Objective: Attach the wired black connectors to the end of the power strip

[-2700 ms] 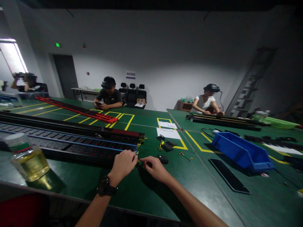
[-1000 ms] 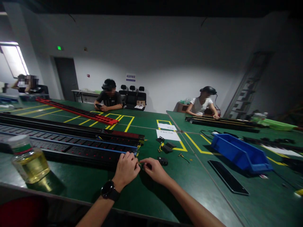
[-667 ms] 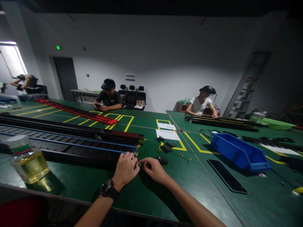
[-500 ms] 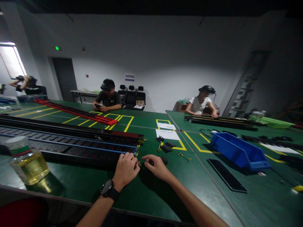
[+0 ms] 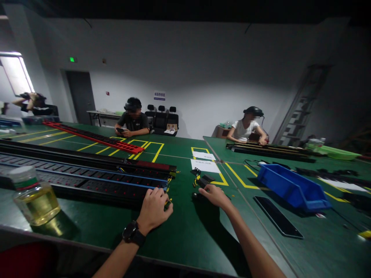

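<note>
My left hand, with a black watch on its wrist, is at the near right end of a long black panel with red dots. Its fingers curl over the panel's end corner, and a yellow-ended cable shows between forefinger and thumb. To the right, my right hand hovers low over the table with its fingers reaching out. Under its fingertips lies a small dark part. Just beyond are small black brackets and yellow connectors. My right fingertips are partly lost against the dark parts.
A bottle of yellow liquid stands at the left. On the right are a blue bin and a dark phone-like slab. White paper sheets and a red frame lie farther back. Several people sit across the table.
My right hand has moved right, away from the panel end and my left hand, to the small black parts. My left hand has stayed at the panel's end.
</note>
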Demonstrator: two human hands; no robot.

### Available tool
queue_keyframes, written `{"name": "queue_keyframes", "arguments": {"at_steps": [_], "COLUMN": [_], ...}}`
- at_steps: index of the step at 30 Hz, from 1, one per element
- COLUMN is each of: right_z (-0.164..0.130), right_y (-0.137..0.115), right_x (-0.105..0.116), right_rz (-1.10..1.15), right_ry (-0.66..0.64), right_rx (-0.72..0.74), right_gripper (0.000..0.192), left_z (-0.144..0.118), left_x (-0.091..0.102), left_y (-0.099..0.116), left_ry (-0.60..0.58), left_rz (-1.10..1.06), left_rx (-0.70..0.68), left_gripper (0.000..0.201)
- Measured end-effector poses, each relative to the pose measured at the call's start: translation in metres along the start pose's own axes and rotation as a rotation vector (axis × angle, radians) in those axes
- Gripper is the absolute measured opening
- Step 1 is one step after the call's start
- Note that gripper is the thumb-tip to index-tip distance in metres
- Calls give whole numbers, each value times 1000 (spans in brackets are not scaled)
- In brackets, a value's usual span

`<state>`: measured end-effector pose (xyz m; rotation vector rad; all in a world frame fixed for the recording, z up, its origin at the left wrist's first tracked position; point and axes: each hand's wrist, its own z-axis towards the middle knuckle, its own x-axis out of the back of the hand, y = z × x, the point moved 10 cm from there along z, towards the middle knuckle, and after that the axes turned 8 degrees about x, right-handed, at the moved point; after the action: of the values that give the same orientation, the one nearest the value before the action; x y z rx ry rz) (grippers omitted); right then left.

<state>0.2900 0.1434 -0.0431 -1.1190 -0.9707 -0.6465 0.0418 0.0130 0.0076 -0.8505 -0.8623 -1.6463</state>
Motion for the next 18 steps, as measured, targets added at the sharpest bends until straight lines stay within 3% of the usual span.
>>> {"name": "queue_keyframes", "arguments": {"at_steps": [4, 13, 18], "right_z": [-2, -5, -10], "right_y": [0, -6, -23], "right_x": [-17, -26, -26], "right_rz": [35, 91, 0], "right_ry": [-109, -139, -72], "right_rx": [8, 71, 158], "right_gripper": [40, 47, 46], "left_z": [0, 0, 0], "left_x": [0, -1, 1], "left_y": [0, -1, 0], "left_ry": [0, 1, 3], "left_rz": [-4, 6, 4], "left_rx": [-9, -1, -8], "left_gripper": [24, 22, 21]}}
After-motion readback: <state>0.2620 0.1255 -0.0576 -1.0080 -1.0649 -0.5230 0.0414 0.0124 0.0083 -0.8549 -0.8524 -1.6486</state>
